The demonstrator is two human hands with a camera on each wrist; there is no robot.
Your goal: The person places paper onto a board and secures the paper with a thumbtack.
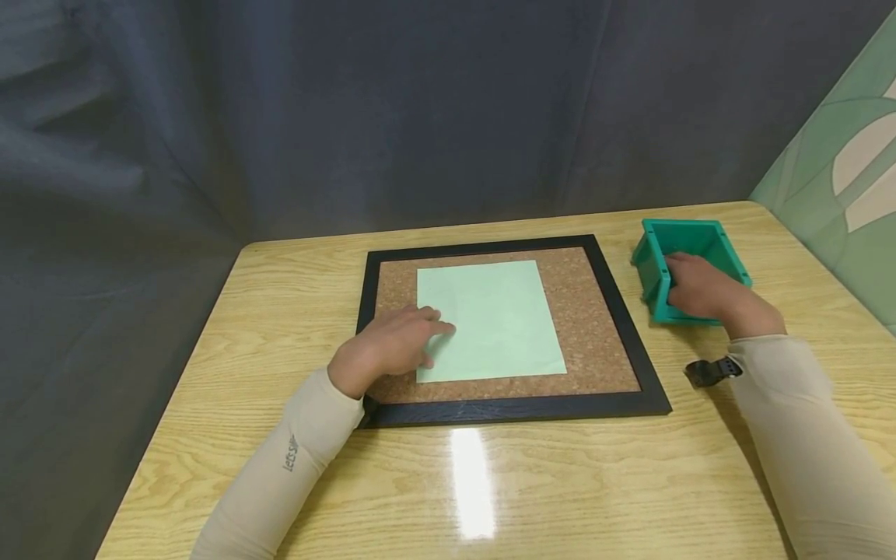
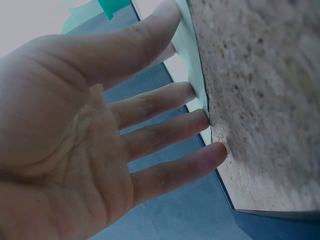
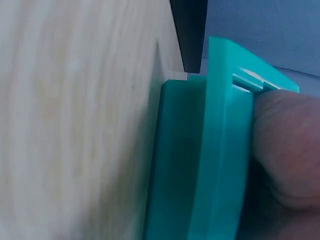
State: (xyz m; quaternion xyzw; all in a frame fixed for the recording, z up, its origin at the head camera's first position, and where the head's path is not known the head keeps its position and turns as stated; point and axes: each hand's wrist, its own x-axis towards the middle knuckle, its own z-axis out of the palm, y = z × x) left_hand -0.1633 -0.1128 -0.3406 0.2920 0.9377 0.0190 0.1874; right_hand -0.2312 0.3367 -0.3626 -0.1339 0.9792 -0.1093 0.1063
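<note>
Paper lies on the corkboard under my flat left hand, while my right hand reaches in the box; pinning seems next.

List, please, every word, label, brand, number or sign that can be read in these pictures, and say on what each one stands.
"let's" is roughly how the small grey print reads, running along the left sleeve near the forearm; any letters after it are too small to read.
The green paper, the cork board, the teal box and the black strap at the right wrist show no readable text.
The two wrist views show none.
</note>
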